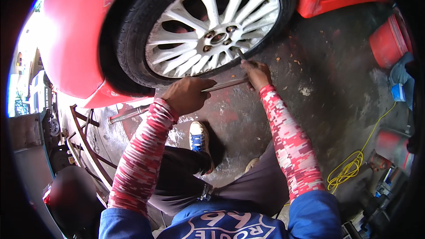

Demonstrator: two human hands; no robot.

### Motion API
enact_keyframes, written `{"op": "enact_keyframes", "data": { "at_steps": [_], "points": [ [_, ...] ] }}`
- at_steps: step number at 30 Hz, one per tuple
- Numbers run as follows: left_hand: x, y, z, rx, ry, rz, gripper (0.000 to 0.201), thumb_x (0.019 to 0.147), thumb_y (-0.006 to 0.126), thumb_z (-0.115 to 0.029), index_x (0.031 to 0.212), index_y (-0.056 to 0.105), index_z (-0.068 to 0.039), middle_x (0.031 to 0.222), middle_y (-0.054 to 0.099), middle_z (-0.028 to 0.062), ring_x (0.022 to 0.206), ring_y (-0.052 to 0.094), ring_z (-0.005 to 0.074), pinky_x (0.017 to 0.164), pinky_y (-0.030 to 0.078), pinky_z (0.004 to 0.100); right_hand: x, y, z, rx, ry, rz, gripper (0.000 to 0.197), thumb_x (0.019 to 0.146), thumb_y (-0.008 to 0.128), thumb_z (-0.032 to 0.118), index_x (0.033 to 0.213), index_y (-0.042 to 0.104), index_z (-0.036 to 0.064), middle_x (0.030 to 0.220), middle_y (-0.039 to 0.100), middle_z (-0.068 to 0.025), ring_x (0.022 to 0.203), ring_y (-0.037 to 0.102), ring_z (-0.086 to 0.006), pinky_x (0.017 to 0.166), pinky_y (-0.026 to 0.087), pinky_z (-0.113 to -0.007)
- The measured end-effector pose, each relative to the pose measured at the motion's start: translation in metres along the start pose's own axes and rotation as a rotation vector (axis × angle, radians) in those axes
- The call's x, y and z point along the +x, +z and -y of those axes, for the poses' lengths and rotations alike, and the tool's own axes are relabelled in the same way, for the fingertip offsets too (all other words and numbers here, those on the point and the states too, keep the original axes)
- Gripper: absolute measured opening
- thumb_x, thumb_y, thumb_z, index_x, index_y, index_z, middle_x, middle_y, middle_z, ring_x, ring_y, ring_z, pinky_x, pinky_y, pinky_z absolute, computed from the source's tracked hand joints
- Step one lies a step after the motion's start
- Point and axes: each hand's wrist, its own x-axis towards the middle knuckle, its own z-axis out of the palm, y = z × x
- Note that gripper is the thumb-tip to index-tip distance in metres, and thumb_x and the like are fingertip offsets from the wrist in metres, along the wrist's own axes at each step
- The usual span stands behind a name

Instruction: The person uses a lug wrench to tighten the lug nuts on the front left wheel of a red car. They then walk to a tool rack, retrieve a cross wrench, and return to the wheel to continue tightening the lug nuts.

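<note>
A white multi-spoke wheel (177, 38) with a black tire (128, 48) sits on a red car, and dark lug nuts (231, 29) ring its hub. Across the front of the tire runs a long metal lug wrench (228, 84). My left hand (188, 95) is closed around its bar, whose far end sticks out to the left past my wrist. My right hand (257, 74) wraps the other end, close to the lower right of the wheel. A dark tip juts from that hand toward the spokes; whether it sits on a nut I cannot tell.
The red car body (75, 40) rises at left. A metal frame stand (86, 144) stands at lower left. On the right are a red bucket (387, 44), a coiled yellow cord (347, 172) and several tools. My shoe (198, 139) is on the stained concrete floor (305, 71).
</note>
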Motion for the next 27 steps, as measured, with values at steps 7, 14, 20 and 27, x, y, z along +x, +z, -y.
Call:
{"op": "enact_keyframes", "data": {
  "at_steps": [7, 14, 20, 27],
  "points": [
    [0.003, 0.005, 0.001, -0.032, -0.033, -0.019, 0.040, 0.083, 0.067, -0.013, 0.123, 0.065, -0.006, 0.105, 0.068, 0.0231, 0.100, 0.066, 0.0375, 0.088, 0.052, 0.0423, 0.022, 0.019, -0.006, -0.034, -0.235, -0.079, 0.034, 0.088, 0.069, 0.035, 0.094, 0.073, 0.0016, 0.058, 0.057, -0.0029, 0.044, 0.052, -0.0124, 0.040, 0.041, -0.030],
    [-0.002, 0.016, 0.026, -0.044, -0.058, -0.034, 0.042, 0.084, 0.068, -0.014, 0.125, 0.063, -0.006, 0.108, 0.068, 0.0235, 0.103, 0.065, 0.0376, 0.090, 0.050, 0.0423, 0.035, 0.032, -0.010, -0.093, -0.269, -0.061, 0.035, 0.088, 0.064, 0.037, 0.090, 0.071, 0.0026, 0.076, 0.067, -0.0190, 0.070, 0.065, -0.0367, 0.066, 0.049, -0.041],
    [-0.002, 0.030, 0.038, -0.027, -0.061, -0.043, 0.043, 0.088, 0.066, -0.012, 0.130, 0.059, -0.005, 0.106, 0.067, 0.0248, 0.098, 0.067, 0.0379, 0.084, 0.051, 0.0433, 0.040, 0.043, -0.015, -0.087, -0.359, -0.131, 0.032, 0.087, 0.064, 0.037, 0.093, 0.072, 0.0063, 0.078, 0.067, -0.0204, 0.073, 0.065, -0.0398, 0.067, 0.049, -0.044],
    [0.009, 0.078, 0.050, -0.064, -0.234, 0.076, 0.037, 0.092, 0.056, -0.008, 0.128, 0.051, -0.006, 0.100, 0.068, 0.0245, 0.096, 0.065, 0.0420, 0.081, 0.051, 0.0494, 0.026, 0.054, -0.011, -0.414, -0.507, -0.417, 0.023, 0.087, 0.064, 0.032, 0.083, 0.070, 0.0105, 0.076, 0.068, -0.0171, 0.074, 0.066, -0.0410, 0.066, 0.051, -0.051]
  ]
}}
